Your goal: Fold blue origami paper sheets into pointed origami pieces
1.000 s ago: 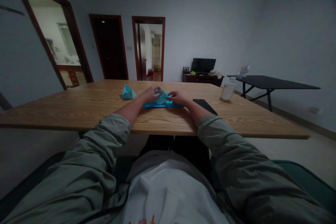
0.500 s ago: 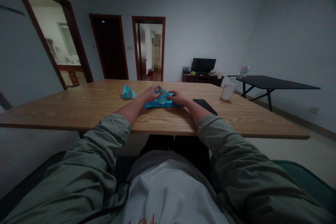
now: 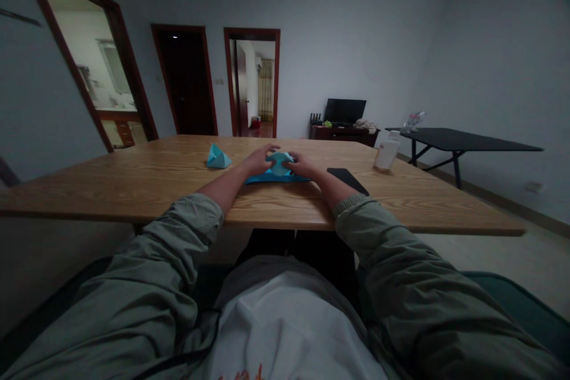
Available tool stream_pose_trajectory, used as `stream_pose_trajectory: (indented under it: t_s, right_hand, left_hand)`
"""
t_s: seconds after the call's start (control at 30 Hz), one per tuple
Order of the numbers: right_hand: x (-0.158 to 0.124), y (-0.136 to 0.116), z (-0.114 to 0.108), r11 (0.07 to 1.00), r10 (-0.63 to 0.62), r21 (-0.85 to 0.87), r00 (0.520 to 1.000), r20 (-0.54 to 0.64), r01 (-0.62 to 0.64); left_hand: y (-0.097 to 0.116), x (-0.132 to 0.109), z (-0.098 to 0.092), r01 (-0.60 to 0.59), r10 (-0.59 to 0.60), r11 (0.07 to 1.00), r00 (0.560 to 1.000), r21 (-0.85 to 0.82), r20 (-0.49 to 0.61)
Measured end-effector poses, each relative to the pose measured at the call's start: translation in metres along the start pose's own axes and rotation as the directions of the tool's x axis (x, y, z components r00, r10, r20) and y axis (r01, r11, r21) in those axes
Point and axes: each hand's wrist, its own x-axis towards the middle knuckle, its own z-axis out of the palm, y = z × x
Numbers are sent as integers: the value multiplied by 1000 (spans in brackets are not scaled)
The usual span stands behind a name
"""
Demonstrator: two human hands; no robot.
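Both of my hands rest on the wooden table, pressing from either side on a folded light-blue paper piece (image 3: 279,163). My left hand (image 3: 258,161) grips its left side, and my right hand (image 3: 304,165) grips its right side. Under it lies a flatter, brighter blue paper part (image 3: 276,179), partly hidden by my fingers. Left of my left hand, a separate folded blue paper shape (image 3: 218,157) sits apart on the wood.
A black phone (image 3: 348,181) lies right of my right hand, and a white plastic bottle (image 3: 387,154) stands beyond it on the oak-look table (image 3: 133,196). A black table (image 3: 463,139) stands further right. Doorways and a low cabinet line the far walls.
The light-blue folded piece has moved slightly right and now sits more upright between my hands. My fingers have closed in around it. The other objects have not moved.
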Motion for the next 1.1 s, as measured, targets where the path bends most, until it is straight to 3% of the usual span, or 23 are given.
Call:
stream_pose_trajectory:
  t_s: [1.1]
  right_hand:
    - [-1, 0, -1, 999, -43, 15, 999, -9, 44]
  left_hand:
    - [-10, 2, -2, 51, -58, 994, 997, 101, 57]
